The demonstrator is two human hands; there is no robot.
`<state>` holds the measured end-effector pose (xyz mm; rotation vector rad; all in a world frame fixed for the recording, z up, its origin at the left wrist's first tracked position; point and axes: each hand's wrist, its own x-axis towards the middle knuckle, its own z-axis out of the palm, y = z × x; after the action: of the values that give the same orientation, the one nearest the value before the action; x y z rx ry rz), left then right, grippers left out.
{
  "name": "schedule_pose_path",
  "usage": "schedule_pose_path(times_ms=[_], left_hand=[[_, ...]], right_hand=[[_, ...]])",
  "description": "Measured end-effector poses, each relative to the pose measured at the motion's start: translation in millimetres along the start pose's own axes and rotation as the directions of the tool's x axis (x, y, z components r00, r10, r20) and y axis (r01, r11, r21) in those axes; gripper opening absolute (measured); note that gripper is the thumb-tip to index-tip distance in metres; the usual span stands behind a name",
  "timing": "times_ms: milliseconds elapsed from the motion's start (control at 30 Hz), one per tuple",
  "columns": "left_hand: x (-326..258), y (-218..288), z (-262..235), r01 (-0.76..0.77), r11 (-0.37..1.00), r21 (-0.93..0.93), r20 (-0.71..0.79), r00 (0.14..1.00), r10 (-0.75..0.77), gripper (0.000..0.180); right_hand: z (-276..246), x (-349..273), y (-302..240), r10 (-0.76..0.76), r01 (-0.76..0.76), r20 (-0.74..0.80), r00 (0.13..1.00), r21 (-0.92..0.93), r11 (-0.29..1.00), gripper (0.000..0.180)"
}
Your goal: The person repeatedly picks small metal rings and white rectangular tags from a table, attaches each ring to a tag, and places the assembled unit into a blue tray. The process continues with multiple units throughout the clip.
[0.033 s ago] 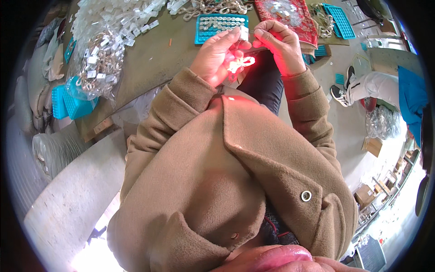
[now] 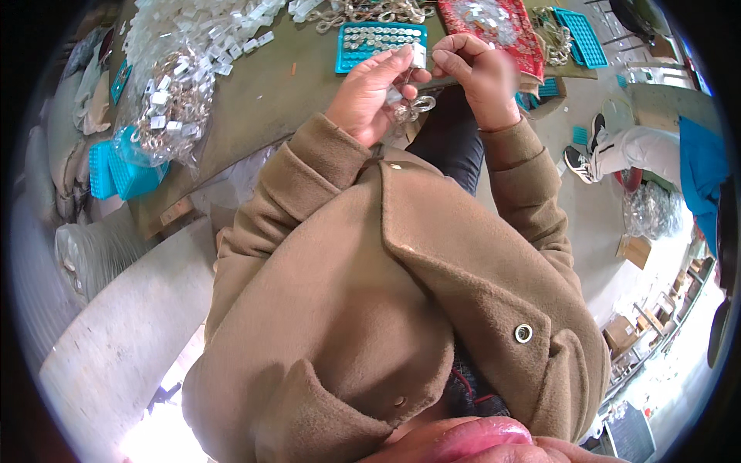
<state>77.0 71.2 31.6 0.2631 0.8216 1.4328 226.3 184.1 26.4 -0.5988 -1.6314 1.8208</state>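
Note:
Between the thumb and fingers of my left hand (image 2: 364, 99) is a small white block (image 2: 419, 56). Below it, a looped pale cord (image 2: 418, 107) hangs by the same hand; whether it joins the block is hard to see. Close to the block's right side, my right hand (image 2: 485, 86) is closed with thumb and forefinger pinched together. Anything in that pinch is too small to make out. Just beyond my hands a teal tray (image 2: 352, 59) with rows of round white pieces lies on the table (image 2: 266, 100).
A large heap of white blocks (image 2: 201, 31) covers the table's far left, beside a clear bag (image 2: 174, 108) of blocks and cords. Teal trays (image 2: 135, 176) stand at the left edge. Red patterned cloth (image 2: 525, 42) lies far right. Another person's legs (image 2: 637, 150) show at right.
The red glow over my hands and the bright light on the cord are gone. My hands keep nearly the same pose.

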Motion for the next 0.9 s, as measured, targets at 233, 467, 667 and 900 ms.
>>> schedule_pose_path(times_ms=[233,467,667,900], left_hand=[[-14.8,3.4,-7.2,-0.019,0.997,-0.070,-0.058,0.998,0.015,0.024],[-22.1,4.0,-23.3,0.018,0.984,-0.175,0.101,0.995,0.000,0.032],[-27.7,2.6,-32.3,-0.168,0.981,0.098,-0.040,0.984,0.173,0.020],[-48.9,15.9,-44.9,-0.114,0.981,-0.155,-0.114,0.989,0.097,0.024]], right_hand=[[32.3,2.0,3.0,-0.316,0.308,0.011,0.949,-0.263,0.914,0.007],[50.5,-0.9,4.9,-0.218,0.212,-0.014,0.976,-0.179,0.961,0.004],[55.8,-2.0,-7.0,-0.303,0.331,0.146,0.942,-0.576,0.747,0.011],[82.8,3.4,-2.1,-0.101,0.124,0.101,0.990,-0.252,0.960,0.006]])
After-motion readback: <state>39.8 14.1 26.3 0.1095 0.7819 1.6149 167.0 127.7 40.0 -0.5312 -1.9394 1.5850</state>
